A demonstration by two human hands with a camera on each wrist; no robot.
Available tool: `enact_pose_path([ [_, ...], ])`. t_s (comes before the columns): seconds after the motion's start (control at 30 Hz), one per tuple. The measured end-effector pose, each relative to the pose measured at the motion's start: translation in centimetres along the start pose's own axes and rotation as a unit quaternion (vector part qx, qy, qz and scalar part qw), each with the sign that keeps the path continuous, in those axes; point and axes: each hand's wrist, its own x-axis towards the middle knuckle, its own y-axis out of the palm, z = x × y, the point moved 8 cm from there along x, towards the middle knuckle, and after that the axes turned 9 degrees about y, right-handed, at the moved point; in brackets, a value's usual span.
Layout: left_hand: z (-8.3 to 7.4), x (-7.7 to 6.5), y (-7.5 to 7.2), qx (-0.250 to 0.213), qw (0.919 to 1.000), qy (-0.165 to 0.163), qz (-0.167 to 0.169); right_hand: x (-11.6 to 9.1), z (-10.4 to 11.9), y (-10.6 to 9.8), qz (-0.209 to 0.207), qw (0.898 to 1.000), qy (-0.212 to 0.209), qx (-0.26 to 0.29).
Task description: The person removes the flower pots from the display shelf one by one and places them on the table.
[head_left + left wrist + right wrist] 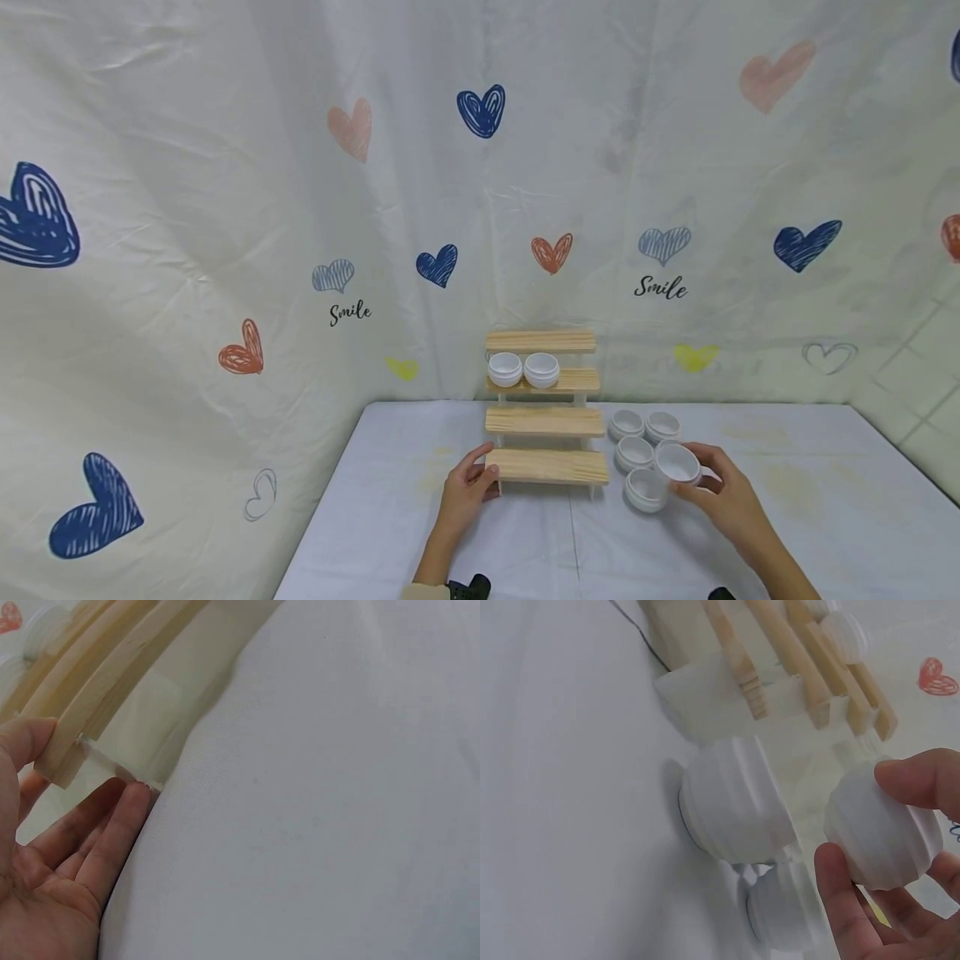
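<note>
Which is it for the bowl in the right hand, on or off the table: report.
Off: the right hand holds the bowl, and the right wrist view shows a gap between its base and the table.

Smooth ridged bowls, matt grained-wood stand, matt tablecloth, creased cloth backdrop

The left wrist view's top edge crops the wooden stand.

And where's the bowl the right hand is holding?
In the head view, the bowl is right of the stepped wooden stand, held by the right hand beside four other bowls.
</note>
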Motion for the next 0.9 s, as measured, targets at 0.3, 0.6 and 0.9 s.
enact_pose_path([
  [0.3, 0.3, 0.0, 0.0, 0.003, 1.0000, 0.001, 0.000, 0.2, -1.2, -0.5, 0.019, 1.000, 0.013, -0.015],
  [0.6, 0.9, 0.3, 0.0, -0.009, 0.9999, -0.014, -0.001, 0.2, -1.4, -0.5, 0.038, 0.999, -0.001, -0.021],
  [0.9, 0.4, 0.1, 0.0, -0.007, 1.0000, -0.006, 0.000, 0.5, -2.9, -0.9, 0.065, 0.997, 0.032, -0.041],
])
